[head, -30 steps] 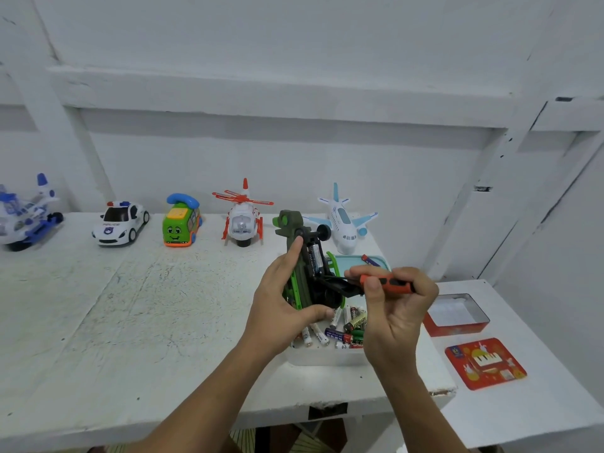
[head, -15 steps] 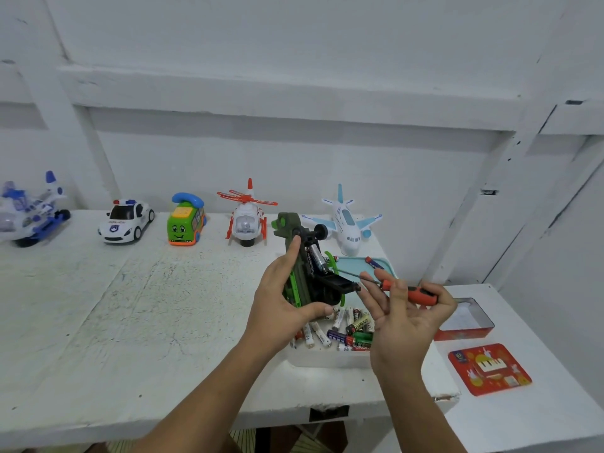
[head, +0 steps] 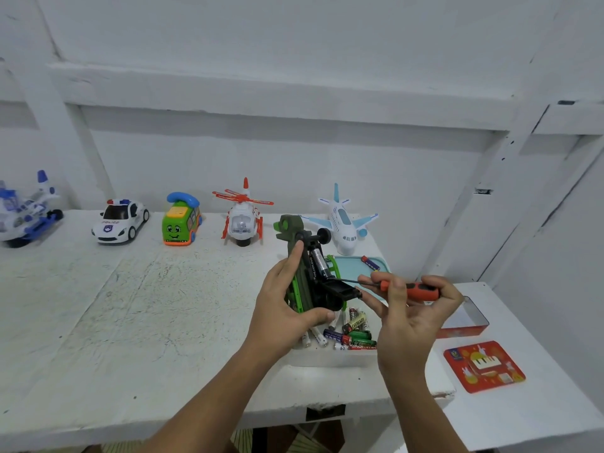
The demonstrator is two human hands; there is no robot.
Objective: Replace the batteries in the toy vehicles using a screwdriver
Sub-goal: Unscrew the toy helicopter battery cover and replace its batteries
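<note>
Juggling the screwdriver [head: 421, 291] pinched in the right grip [head: 415, 318] while its fingertips [head: 369, 299] touch the battery cover [head: 338, 289] risks dropping either; the left grip [head: 281, 308] wraps the toy truck [head: 289, 228].

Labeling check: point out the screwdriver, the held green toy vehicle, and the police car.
screwdriver [head: 421, 291], head view, orange handle.
green toy vehicle [head: 288, 227], head view, olive top end.
police car [head: 111, 227], head view, white hood.

Plain room, seemingly a home workroom: white-painted walls [head: 294, 44] crossed by a heavy timber beam [head: 261, 93]. A scuffed white table [head: 114, 322] carries toy vehicles [head: 181, 220] lined along the wall from 9 o'clock to centre, a tub [head: 330, 359] of loose batteries [head: 354, 323] at 5 o'clock, a lower side table [head: 523, 420] at 4 o'clock
</note>
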